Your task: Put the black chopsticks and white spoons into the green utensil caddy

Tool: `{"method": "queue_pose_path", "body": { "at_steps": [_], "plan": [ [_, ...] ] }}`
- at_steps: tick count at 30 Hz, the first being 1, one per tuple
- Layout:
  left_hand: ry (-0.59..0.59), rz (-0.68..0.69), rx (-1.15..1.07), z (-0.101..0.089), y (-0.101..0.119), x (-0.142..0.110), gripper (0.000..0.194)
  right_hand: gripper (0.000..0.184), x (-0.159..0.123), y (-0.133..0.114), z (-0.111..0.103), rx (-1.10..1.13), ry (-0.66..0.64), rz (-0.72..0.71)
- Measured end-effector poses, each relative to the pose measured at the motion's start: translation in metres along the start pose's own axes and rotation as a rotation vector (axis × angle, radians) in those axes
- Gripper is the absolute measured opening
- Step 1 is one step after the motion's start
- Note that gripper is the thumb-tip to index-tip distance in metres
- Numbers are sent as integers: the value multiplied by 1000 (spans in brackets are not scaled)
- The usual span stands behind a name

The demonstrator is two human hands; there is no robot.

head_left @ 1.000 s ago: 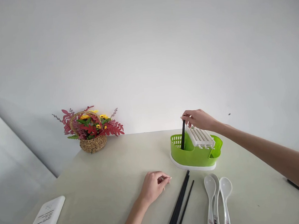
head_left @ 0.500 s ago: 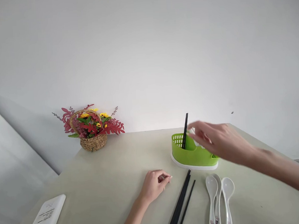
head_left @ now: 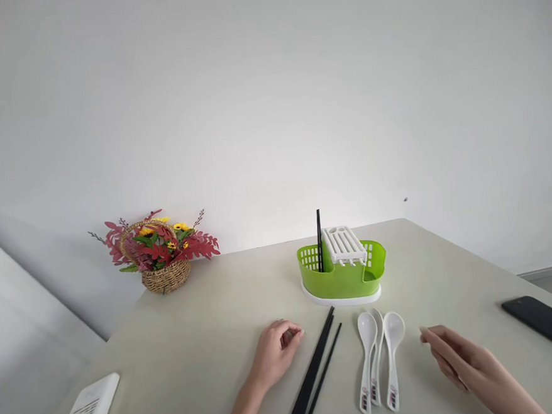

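Loosely curled on the table, my left hand (head_left: pixel 277 352) is closed and looks empty, just left of several black chopsticks (head_left: pixel 313 369) lying on the tabletop. My right hand (head_left: pixel 461 358) hovers or rests right of three white spoons (head_left: pixel 394 330); its fingers are pressed together with nothing visible in them. The spoons lie side by side, bowls toward the back, two of them overlapping. Behind them stands a green utensil holder (head_left: pixel 329 285) on a white base, with a white slotted top piece (head_left: pixel 345 245). Two black chopsticks (head_left: pixel 319 238) stand upright in its left compartment.
A wicker basket (head_left: pixel 166 278) of artificial flowers sits at the back left of the table (head_left: pixel 208 325). At the front left lies a white flat box-like object (head_left: pixel 89 412). A black phone (head_left: pixel 549 326) lies by the right edge. A white wall rises behind.
My right hand has drawn back from the holder to beside the spoons, uncovering the white top piece. The view has shifted right, bringing in the phone. My left hand stays resting on the table.
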State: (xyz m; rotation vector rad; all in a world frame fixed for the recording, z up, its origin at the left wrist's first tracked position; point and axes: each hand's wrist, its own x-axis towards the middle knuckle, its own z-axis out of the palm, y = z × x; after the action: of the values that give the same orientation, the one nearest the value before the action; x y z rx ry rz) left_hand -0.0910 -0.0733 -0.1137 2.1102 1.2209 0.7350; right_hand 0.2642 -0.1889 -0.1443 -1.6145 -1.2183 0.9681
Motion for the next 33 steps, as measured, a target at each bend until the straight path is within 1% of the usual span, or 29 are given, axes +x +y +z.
{"method": "queue_pose_path", "body": {
  "at_steps": [2,4,7,10,15,18,20,24,27,30,33],
  "plan": [
    [17,27,42,4,7,-8,32,51,-6,13,4,65,14,55],
    [28,31,77,8,13,-15,29,49,-11,16,9,67,34,37],
    [39,1,111,12,22,-23,27,45,-17,10,14,11,96,-37],
    [52,-35,163,14,26,-27,30,46,-20,3,14,-46,146,-91],
    [71,-87,247,10,27,-32,34,47,-24,2,11,-98,138,-139],
    [78,-109,298,1,23,-39,35,47,-25,2,10,-98,129,-155],
    [90,-122,333,-9,18,-45,33,47,-26,2,9,-90,140,-172],
    [91,-144,398,-39,7,-57,24,48,-26,4,9,-73,130,-198],
    [101,-148,543,-59,5,-62,17,49,-25,9,9,-60,115,-194],
    [96,-143,756,-66,8,-62,17,49,-24,12,9,-55,116,-184],
    [56,-151,920,-59,12,-58,21,49,-24,12,9,-56,107,-183]
  ]
}}
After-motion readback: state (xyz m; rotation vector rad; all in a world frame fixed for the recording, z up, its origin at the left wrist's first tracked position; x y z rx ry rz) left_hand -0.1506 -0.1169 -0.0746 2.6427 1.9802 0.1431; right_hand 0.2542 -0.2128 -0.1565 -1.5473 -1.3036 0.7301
